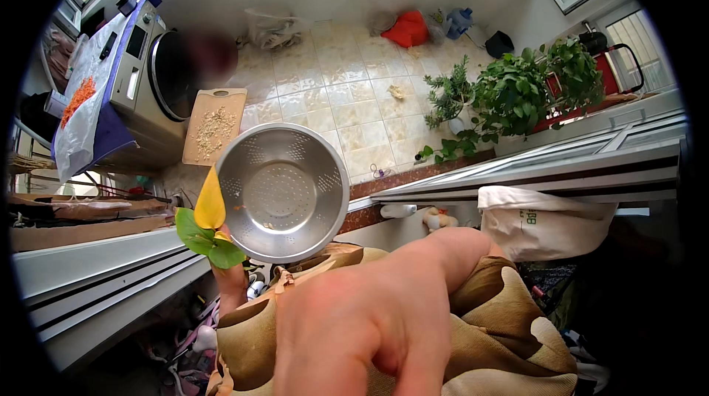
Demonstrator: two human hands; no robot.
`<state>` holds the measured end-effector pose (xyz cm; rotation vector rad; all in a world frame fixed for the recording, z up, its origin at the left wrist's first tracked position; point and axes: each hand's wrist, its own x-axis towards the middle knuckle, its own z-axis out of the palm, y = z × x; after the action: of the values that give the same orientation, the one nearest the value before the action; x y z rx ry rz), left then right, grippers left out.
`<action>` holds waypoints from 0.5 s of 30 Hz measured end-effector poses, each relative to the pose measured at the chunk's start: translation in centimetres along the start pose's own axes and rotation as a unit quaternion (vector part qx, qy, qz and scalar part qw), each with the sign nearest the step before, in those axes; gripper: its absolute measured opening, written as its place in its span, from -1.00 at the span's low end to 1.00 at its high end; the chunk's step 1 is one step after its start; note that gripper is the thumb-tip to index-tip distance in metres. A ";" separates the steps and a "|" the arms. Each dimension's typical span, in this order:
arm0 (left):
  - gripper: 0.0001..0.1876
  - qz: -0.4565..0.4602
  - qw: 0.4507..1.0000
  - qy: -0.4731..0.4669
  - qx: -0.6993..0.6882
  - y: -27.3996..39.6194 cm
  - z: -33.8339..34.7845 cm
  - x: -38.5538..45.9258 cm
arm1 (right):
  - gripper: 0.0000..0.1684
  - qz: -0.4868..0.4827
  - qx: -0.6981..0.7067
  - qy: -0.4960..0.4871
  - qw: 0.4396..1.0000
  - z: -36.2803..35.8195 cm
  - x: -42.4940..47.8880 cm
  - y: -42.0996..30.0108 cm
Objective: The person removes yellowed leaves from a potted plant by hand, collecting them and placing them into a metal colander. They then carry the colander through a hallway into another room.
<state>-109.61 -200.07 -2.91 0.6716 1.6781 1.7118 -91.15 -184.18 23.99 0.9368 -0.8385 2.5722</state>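
A stainless-steel colander (pixel 279 194) is held out before my body. Only a few small scraps cling to its inside. At its left rim is my left hand (pixel 230 281), gripping the colander along with a yellow leaf (pixel 210 202) and green leaves (pixel 195 232). Those leaves cover most of its fingers. Close to the camera, my right hand (pixel 354 318) looms large over my brown patterned clothing (pixel 498 329). Its fingers point down out of the picture, so what they do is hidden.
A cutting board (pixel 216 127) with chopped pale bits lies beside the front-loading washing machine (pixel 138 63). Orange shreds (pixel 79 101) rest on plastic sheeting atop the machine. Potted plants (pixel 515 85) line the right. Sliding-door frames (pixel 532 166) flank me; a cloth bag (pixel 545 224) sits at right.
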 end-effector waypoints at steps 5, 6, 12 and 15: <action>-0.65 0.062 0.989 -0.007 0.132 0.5 -1.0 -2.0 | -0.84 0.059 0.116 0.010 0.991 2.0 -1.6 -1.2; -0.67 0.035 0.988 -0.019 0.147 0.2 -1.9 -2.2 | -0.84 0.072 0.110 0.011 0.991 2.3 -1.9 -1.4; -0.67 0.003 0.997 0.025 0.074 -0.6 -3.6 -3.3 | -0.74 -0.038 -0.008 -0.024 0.999 2.2 -1.7 0.4; -0.69 0.079 0.987 0.004 0.139 -0.5 -4.2 -3.7 | -0.51 -0.038 -0.106 -0.029 0.993 2.4 -1.8 1.6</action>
<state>-110.22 -205.58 -3.39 0.9491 1.9347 1.6008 -89.29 -187.00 23.58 0.9634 -1.0473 2.3454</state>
